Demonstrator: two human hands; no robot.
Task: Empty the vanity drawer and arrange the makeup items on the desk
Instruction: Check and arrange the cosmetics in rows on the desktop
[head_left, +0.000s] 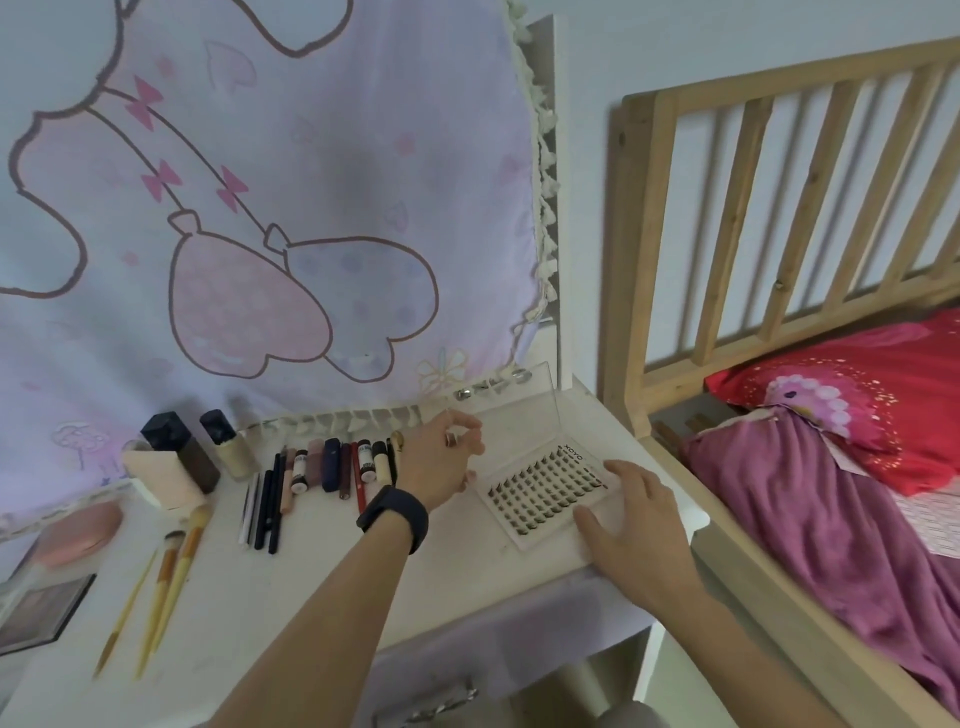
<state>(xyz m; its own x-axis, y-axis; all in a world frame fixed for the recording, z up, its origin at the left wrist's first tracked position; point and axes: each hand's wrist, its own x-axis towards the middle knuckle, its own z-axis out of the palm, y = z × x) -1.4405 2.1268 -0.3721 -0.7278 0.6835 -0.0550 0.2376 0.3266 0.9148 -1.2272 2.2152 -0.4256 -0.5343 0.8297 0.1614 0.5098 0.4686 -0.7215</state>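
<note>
**Steadying the lash case at the surface's right end**

The right hand lies flat with its grip spread, fingers pressing the near corner of the clear lash case. The case sits open on the white surface, its lid tipped up behind. The left hand, dark wristband on, hovers at the case's left edge with curled fingers. Whether its grip pinches anything, I cannot tell. Pencils and tubes lie in a row just left.
</note>
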